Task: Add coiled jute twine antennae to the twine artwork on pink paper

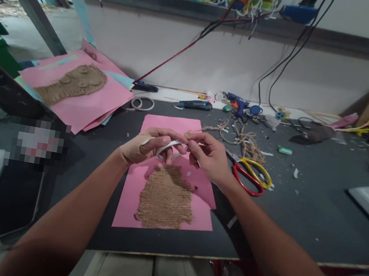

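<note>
My left hand, with a tan wrap around its palm and wrist, holds a narrow white ring like a roll of tape. My right hand meets it fingertip to fingertip at the ring's right side, thumb and forefinger pinched together. Whatever lies in that pinch is too small to make out. Below both hands, a panel of brown twine rows lies on pink sheets. Red-and-yellow-handled scissors rest close to my right wrist.
Loose twine, a blue utility knife and a glue gun lie toward the back. Another tape ring sits near stacked pink sheets bearing a twine shape. Cables hang from the shelf.
</note>
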### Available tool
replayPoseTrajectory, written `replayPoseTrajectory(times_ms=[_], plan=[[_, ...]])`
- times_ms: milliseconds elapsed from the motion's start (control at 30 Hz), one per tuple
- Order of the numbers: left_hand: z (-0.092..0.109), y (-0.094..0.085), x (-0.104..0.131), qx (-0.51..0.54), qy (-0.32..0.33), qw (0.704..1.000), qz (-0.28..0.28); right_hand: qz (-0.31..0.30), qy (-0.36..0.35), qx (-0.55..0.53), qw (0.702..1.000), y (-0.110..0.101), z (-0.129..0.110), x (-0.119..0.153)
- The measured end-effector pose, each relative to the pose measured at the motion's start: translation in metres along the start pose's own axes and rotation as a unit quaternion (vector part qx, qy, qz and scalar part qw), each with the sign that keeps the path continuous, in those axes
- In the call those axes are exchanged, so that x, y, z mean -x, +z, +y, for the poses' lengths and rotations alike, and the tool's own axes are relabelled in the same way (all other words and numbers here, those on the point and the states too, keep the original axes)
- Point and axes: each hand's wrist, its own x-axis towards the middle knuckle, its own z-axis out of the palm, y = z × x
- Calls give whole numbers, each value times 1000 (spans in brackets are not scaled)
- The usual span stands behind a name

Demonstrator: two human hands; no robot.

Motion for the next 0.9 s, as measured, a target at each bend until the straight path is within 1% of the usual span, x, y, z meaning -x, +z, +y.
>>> replayPoseTrajectory(times_ms=[133,233,300,367,533,600,667,800,867,900], plan=[[1,2,-2,-56,22,998,31,23,-22,3,999,-1,2,-1],[1,4,-3,-78,25,994,67,36,-8,-1,999,-2,5,-2],[2,7,-4,-97,30,991,88,31,10,2,999,-3,6,-2],[4,10,-6,-135,38,985,96,26,21,13,999,-3,8,-3],[2,12,-8,-226,52,968,94,40,26,24,999,-4,16,-5],[0,12,-9,-270,43,957,99,49,26,30,998,-5,20,-6],[-2,13,-10,-317,48,942,101,63,21,46,997,-6,24,-7],[-11,14,-15,-401,108,905,96,74,-2,81,994,-7,26,-7],[-18,13,-17,-426,132,887,115,74,-12,96,993,-8,26,-8],[-22,13,-17,-429,143,884,120,73,-14,100,992,-8,25,-7]])
